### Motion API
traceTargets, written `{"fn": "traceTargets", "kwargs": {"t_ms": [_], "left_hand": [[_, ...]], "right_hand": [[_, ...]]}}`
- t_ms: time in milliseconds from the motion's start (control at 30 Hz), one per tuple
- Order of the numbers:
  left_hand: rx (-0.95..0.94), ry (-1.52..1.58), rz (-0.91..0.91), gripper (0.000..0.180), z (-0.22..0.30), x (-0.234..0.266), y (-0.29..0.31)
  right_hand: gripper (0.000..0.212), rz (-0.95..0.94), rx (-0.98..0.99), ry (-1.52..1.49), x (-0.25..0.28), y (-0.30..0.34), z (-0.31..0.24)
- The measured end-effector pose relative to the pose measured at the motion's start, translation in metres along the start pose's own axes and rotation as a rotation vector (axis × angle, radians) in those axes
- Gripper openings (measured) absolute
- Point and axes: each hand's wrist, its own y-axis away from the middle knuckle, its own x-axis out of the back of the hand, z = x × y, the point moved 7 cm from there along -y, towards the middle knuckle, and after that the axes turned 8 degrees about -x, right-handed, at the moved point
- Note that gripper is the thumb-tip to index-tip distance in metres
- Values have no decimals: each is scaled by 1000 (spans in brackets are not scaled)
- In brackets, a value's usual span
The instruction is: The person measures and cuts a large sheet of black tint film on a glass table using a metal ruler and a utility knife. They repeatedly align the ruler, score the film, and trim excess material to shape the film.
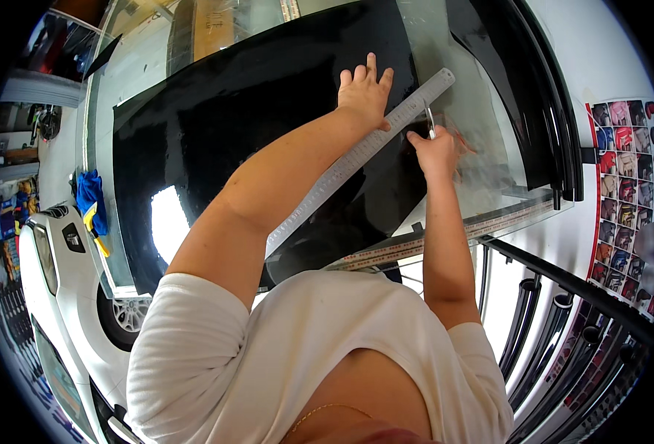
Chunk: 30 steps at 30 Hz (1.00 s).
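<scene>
A large sheet of glossy black film (pixel 268 118) lies flat over a glass-topped table. Across it, slanting from near my body up to the far right, runs a long metal ruler (pixel 342 166). My left hand (pixel 366 90) presses on the film with fingers spread, its thumb resting at the ruler's edge. At the right end of the ruler, my right hand (pixel 438 154) is closed around a slim utility knife (pixel 430 122). The knife's thin tip points away from me, close to the ruler's edge. Most of its handle is hidden in my fist.
A curved black strip of film (pixel 501 89) and long black tubes (pixel 553 96) lie at the right. Tape-measure strips run along the table's front edge (pixel 445 233). A blue cloth (pixel 90 203) with a yellow tool hangs at the left, near a white car (pixel 68 274). Black rolls (pixel 553 325) stand lower right.
</scene>
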Motion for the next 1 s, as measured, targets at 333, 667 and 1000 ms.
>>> {"fn": "traceTargets", "kwargs": {"t_ms": [333,667,1000], "left_hand": [[34,-44,0,107,-13,-8,15],[106,-1,48,104,-21,-25,41],[428,113,286,102,30,7,142]], "right_hand": [[12,-86,777,-262,13,44,45],[29,-606,-627,142,160,162,377],[28,-70,833,-263,75,103,16]]}}
